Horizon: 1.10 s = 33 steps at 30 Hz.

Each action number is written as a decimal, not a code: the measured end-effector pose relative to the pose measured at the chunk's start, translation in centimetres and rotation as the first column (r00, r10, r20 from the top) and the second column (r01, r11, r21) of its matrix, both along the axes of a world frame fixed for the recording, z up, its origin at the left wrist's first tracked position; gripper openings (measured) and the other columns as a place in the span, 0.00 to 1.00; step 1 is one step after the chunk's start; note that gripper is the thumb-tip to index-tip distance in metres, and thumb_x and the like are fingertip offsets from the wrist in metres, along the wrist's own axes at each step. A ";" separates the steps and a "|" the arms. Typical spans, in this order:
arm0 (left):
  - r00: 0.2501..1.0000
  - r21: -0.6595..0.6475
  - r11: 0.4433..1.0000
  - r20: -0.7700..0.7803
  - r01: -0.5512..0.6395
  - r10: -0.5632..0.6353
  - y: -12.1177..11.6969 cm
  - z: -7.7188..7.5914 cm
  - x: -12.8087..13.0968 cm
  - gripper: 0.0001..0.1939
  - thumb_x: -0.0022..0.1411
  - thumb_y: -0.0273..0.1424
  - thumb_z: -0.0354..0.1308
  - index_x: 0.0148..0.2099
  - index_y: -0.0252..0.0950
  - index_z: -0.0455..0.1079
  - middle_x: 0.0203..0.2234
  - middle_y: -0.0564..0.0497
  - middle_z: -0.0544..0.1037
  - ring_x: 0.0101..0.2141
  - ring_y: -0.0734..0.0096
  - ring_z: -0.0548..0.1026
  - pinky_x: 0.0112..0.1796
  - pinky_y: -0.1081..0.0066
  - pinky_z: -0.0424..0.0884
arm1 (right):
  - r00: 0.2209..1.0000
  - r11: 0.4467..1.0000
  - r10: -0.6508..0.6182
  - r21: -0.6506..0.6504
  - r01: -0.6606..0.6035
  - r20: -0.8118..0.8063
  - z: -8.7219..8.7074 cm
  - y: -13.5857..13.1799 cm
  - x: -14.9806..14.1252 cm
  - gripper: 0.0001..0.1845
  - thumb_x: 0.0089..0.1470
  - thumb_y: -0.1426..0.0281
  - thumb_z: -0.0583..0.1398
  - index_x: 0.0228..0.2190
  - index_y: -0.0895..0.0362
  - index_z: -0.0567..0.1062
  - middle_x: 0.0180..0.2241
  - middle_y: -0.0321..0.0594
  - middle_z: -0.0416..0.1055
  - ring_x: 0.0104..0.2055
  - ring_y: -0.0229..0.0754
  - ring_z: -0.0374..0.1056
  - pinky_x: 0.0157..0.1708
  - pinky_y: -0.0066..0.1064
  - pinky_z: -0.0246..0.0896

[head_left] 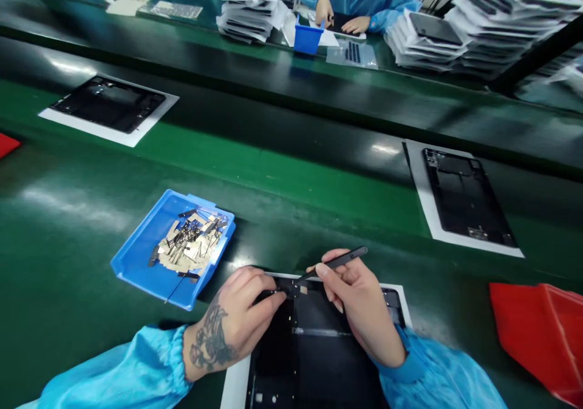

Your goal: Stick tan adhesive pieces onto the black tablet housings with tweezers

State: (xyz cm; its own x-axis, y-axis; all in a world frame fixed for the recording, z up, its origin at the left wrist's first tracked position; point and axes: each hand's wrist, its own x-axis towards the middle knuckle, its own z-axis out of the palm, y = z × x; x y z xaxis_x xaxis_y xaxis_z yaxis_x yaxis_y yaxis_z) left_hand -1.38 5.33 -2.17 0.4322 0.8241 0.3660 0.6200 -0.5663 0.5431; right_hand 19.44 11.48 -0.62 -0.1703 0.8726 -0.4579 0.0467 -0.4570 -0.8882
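My right hand [355,297] gripped black tweezers [339,261], their long axis slanting down leftward to a tip just beside my left hand [239,321], its fingers drawn together, on what I couldn't tell. The tablet housing [337,360] lay beneath both.

The table [68,275] is smooth and semi-gloss, throwing back blurred patches of light. On it, the bin [139,269] is smooth plastic with a soft shine, and the strips [195,245] inside look partly papery and matt. The panel [328,369] at the near edge is smooth and dark, with small metallic-looking spots; beneath it lies smooth, matt paper [234,391]. The tweezers [344,259] look matt. Both sleeves [132,369] are thin, wrinkled cloth with a faint sheen. Toward the right edge, the red piece [537,336] is creased, glossy and plastic-looking.
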 end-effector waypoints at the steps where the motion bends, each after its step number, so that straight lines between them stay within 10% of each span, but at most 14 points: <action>1: 1.000 0.074 0.997 -0.019 -0.006 0.007 -0.1 -0.1 0.2 0.15 0.60 0.19 0.51 0.49 0.32 0.69 0.36 0.44 0.72 0.38 0.65 0.68 0.40 0.61 0.69 | 1.000 1.000 0.003 -0.012 -0.003 -0.001 0.1 0.0 -0.1 0.20 0.48 0.57 0.65 0.35 0.55 0.65 0.15 0.27 0.61 0.15 0.30 0.51 0.13 0.20 0.44; 5: 0.990 0.215 0.974 -0.137 0.068 -0.039 -0.5 -0.3 0.7 0.14 0.62 0.19 0.51 0.50 0.32 0.68 0.31 0.47 0.74 0.32 0.69 0.70 0.36 0.65 0.69 | 0.999 0.998 0.042 -0.052 -0.042 -0.010 0.1 -0.1 -0.5 0.19 0.49 0.57 0.65 0.35 0.55 0.66 0.16 0.27 0.61 0.16 0.29 0.51 0.13 0.20 0.42; 14: 0.972 0.133 0.989 -0.232 0.062 -0.030 -0.2 -1.0 1.0 0.15 0.65 0.22 0.47 0.51 0.32 0.67 0.25 0.50 0.70 0.26 0.69 0.66 0.27 0.67 0.63 | 0.985 0.977 0.070 0.189 -0.100 0.160 -0.6 0.0 0.3 0.14 0.52 0.60 0.63 0.35 0.55 0.67 0.26 0.35 0.71 0.20 0.32 0.60 0.20 0.25 0.56; 33: 0.968 0.143 0.983 -0.238 0.118 -0.082 -0.6 -0.8 0.8 0.14 0.65 0.21 0.46 0.49 0.29 0.69 0.28 0.48 0.72 0.26 0.68 0.67 0.27 0.66 0.65 | 0.962 0.947 0.182 0.226 -0.228 0.205 -0.9 -0.4 0.1 0.08 0.54 0.66 0.62 0.34 0.56 0.69 0.34 0.39 0.77 0.23 0.33 0.66 0.25 0.25 0.65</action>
